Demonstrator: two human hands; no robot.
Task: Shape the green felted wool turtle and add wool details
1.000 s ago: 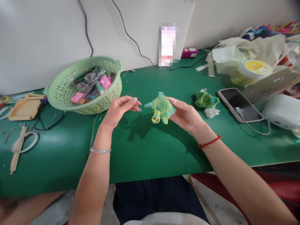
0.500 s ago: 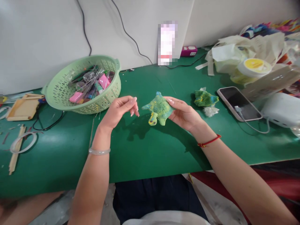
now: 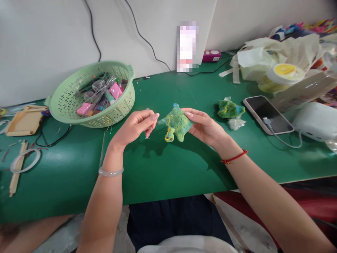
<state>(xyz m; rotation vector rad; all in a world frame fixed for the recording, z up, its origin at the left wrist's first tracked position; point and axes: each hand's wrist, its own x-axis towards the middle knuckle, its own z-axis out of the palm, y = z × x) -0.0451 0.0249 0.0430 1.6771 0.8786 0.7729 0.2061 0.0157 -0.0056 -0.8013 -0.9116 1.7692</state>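
A small green, yellow and blue turtle-shaped figure (image 3: 178,123) is held above the green table (image 3: 163,175). My right hand (image 3: 204,126) grips it from the right, thumb on top, its head pointing down and to the left. My left hand (image 3: 140,126) is closed just left of the figure, thumb against the bent fingers near the tip of one flipper. Whatever is between those fingers, if anything, is too small to make out. Right of my right hand lies a second green and blue lump (image 3: 230,109) with clear wrapping.
At the left stands a green basket (image 3: 92,95) of wrapped bits, near a wooden tray (image 3: 26,123) and a white ring (image 3: 25,160). To the right lie a phone (image 3: 268,114), a white device (image 3: 314,121), a lidded tub (image 3: 285,73) and plastic bags.
My left hand has turned slightly, its thumb and fingertips now nearer the figure's flipper. The figure has shifted a little to the left and remains in my right hand.
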